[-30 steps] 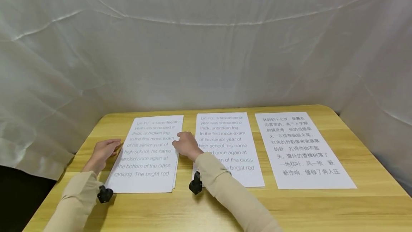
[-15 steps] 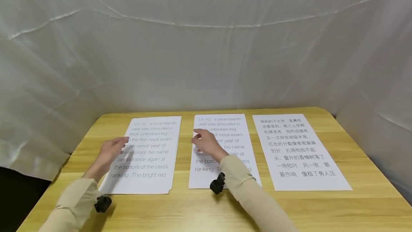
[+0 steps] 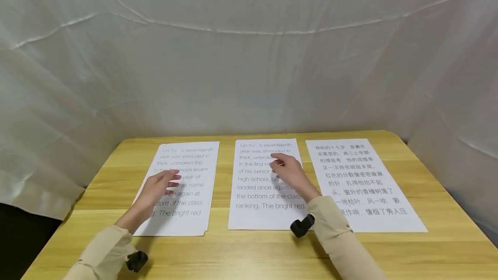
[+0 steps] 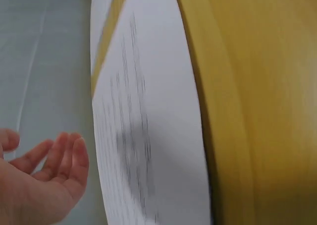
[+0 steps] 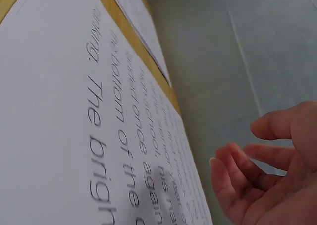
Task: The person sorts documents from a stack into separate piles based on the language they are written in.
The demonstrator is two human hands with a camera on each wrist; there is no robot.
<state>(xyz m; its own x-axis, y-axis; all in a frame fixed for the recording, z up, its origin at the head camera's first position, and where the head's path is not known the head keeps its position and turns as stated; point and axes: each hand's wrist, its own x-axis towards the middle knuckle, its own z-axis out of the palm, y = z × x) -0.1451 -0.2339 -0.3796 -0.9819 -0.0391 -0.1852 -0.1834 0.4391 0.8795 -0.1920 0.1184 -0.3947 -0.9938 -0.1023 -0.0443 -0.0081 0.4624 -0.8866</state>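
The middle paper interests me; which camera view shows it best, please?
The head view, since it takes in most of the middle paper, top to bottom, though the right hand hides some text. The right wrist view shows its lower lines larger but cropped; the left wrist view catches only a strip.

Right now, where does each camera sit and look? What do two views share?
Head: worn there, facing forward and down at left papers, middle papers, right sheet; left hand, right hand show.
Left wrist: worn there, facing across left papers; left hand shows.
Right wrist: worn there, facing across middle papers; right hand shows.
Head and right wrist share middle papers.
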